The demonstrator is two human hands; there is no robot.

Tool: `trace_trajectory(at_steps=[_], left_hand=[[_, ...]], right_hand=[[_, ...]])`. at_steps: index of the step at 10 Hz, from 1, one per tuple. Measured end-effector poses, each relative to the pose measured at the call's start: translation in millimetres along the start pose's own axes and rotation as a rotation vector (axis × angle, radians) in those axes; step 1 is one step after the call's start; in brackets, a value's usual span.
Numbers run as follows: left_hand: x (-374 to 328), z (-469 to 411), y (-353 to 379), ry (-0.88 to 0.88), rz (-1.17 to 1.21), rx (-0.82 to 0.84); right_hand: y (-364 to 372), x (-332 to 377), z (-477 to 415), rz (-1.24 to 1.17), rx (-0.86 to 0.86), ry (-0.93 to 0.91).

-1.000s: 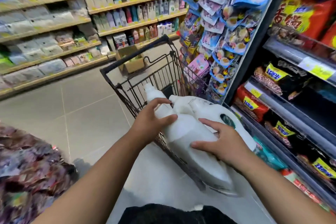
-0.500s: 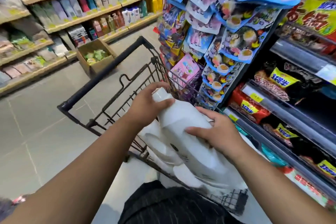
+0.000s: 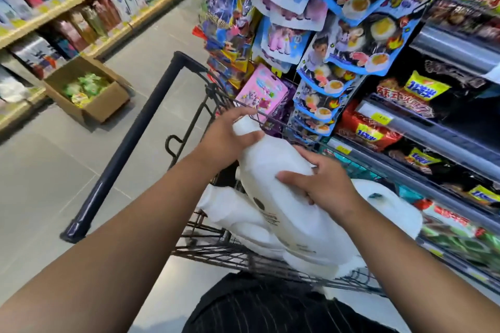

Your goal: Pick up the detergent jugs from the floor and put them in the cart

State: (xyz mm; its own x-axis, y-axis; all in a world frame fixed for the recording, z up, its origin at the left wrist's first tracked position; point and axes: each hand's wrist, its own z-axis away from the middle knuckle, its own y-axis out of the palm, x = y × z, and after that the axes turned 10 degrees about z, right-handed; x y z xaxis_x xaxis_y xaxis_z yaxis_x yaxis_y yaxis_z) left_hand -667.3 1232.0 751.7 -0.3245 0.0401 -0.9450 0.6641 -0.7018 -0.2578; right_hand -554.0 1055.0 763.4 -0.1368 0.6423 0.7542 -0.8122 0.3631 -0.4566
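A shop aisle is showing here: stocked shelves [image 3: 81, 3] are lining both sides, snack packets [image 3: 365, 132] are hanging, and a wire cart [image 3: 211, 249] is standing.

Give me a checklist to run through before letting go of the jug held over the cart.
1. Both hands on the held jug: ok. The left hand is at its neck end, the right hand is on its body.
2. Jug over the cart basket: ok.
3. Landing spot: not ok. Other white jugs already lie under it, so it would rest on top of them.
4. Cap closed: cannot tell, the left hand covers it.
5. Cart steady: cannot tell, wheels out of view.
6. Jugs left on the floor: none in view; the rest is out of frame.
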Motion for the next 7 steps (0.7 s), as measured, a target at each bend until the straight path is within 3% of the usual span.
trace_trajectory(at_steps=[2, 6, 7], left_hand=[[35, -24, 4, -0.082, 0.079, 0.023], [86, -33, 16, -0.131, -0.084, 0.197], [83, -32, 24, -0.092, -0.074, 0.164]], right_hand=[[10, -5, -24, 0.118, 0.004, 0.033], [68, -50, -48, 0.210, 0.068, 0.094], [59, -47, -41, 0.000, -0.015, 0.136]])
